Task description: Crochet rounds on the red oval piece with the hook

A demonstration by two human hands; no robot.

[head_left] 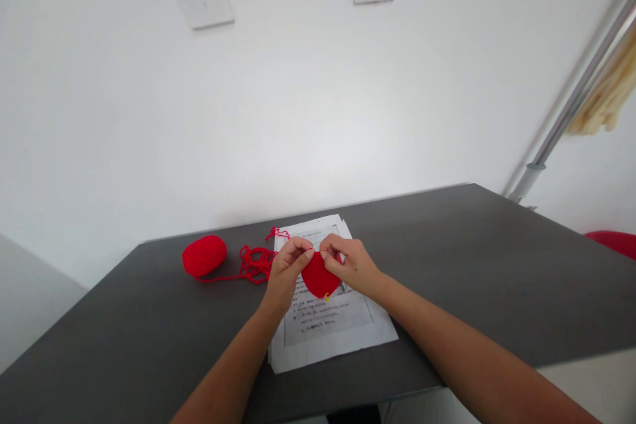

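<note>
Left hand (285,270) and right hand (355,265) pinch a rounded red yarn piece (318,277), presumably for tension; it extends below the grip.

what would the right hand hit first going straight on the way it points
The right hand, pinching the red piece, would likely meet the left hand first; exact depth is unclear.
</note>
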